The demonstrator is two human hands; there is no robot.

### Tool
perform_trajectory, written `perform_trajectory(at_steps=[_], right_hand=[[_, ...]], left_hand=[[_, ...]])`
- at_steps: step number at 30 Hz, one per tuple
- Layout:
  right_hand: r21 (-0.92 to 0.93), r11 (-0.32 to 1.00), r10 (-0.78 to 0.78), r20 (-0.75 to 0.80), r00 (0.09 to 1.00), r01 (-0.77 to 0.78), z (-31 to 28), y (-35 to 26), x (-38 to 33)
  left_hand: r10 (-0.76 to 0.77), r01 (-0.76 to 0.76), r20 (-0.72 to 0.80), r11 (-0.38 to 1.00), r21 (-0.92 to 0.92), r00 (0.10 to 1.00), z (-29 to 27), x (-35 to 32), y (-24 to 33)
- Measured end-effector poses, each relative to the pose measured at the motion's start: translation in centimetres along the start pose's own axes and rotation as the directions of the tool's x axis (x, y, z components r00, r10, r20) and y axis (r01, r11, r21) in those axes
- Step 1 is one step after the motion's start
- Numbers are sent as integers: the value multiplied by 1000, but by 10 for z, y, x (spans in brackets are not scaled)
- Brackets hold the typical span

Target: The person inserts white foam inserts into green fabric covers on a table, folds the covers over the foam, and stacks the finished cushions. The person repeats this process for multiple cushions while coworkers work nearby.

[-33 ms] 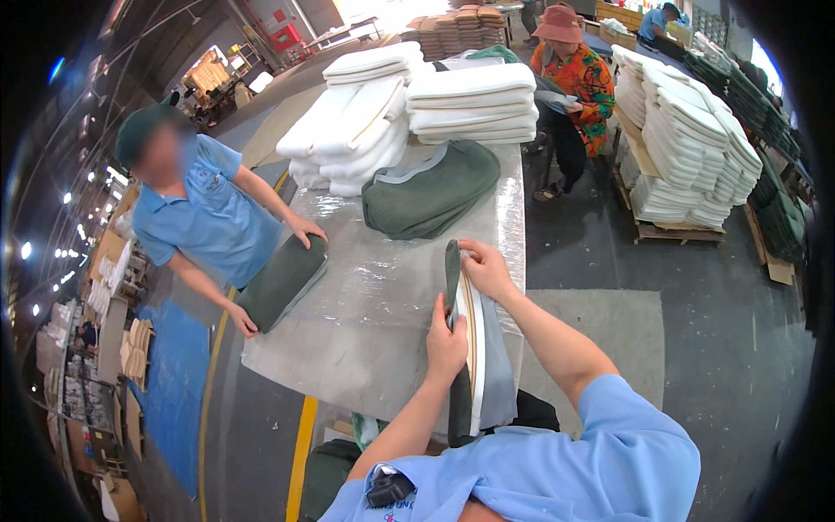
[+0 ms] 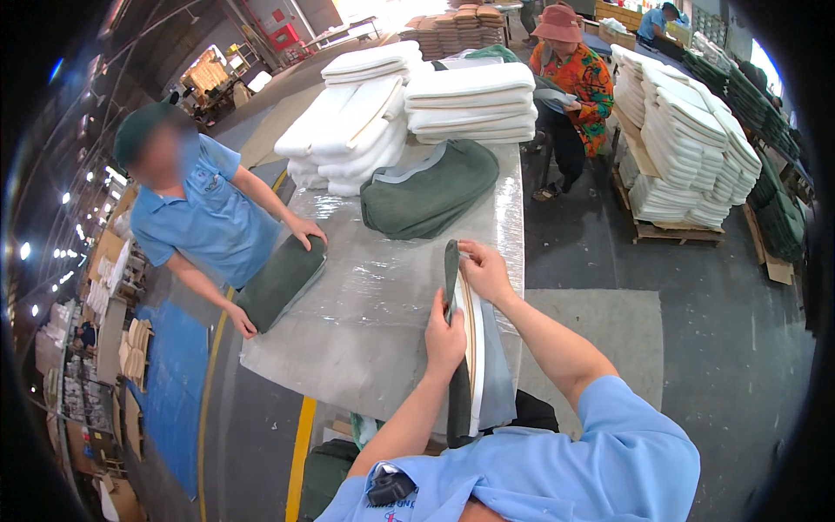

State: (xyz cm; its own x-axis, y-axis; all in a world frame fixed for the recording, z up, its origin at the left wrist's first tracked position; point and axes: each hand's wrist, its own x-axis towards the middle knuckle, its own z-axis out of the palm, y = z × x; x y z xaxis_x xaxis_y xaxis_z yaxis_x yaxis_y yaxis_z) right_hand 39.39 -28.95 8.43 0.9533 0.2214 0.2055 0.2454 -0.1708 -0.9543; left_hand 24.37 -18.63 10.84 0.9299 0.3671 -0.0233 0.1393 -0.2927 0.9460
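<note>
Plastic-covered table (image 2: 383, 304) bears the green-covered cushion (image 2: 463, 348) gripped edgewise by both hands.

Three people worked around one table (image 2: 383, 331): two hands (image 2: 445, 335) gripped one upright cushion (image 2: 459, 383), a co-worker handled one green cushion (image 2: 280, 280), and two white foam stacks (image 2: 470, 103) stood behind.

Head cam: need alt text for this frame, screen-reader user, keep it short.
Both of the wearer's hands, left hand and right hand, grip an upright green-covered foam cushion standing on edge on a plastic-wrapped table. Across it, a co-worker in a blue shirt holds another green cushion, with stacks of white foam pads behind.
</note>
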Motion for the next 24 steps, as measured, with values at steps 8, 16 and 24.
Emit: perform_trajectory(at_steps=[8, 16, 24], right_hand=[[-80, 963, -266, -161, 950, 256, 16, -11, -7], [-181, 973, -110, 171, 979, 141, -12, -29, 40], [-306, 910, -172, 338, 925, 281, -15, -33, 62]], left_hand=[[-28, 6, -278, 997, -82, 960, 9, 91, 8], [-282, 62, -279, 797, -601, 918, 31, 99, 17], [-209, 87, -268, 911, -404, 940, 20, 109, 7]])
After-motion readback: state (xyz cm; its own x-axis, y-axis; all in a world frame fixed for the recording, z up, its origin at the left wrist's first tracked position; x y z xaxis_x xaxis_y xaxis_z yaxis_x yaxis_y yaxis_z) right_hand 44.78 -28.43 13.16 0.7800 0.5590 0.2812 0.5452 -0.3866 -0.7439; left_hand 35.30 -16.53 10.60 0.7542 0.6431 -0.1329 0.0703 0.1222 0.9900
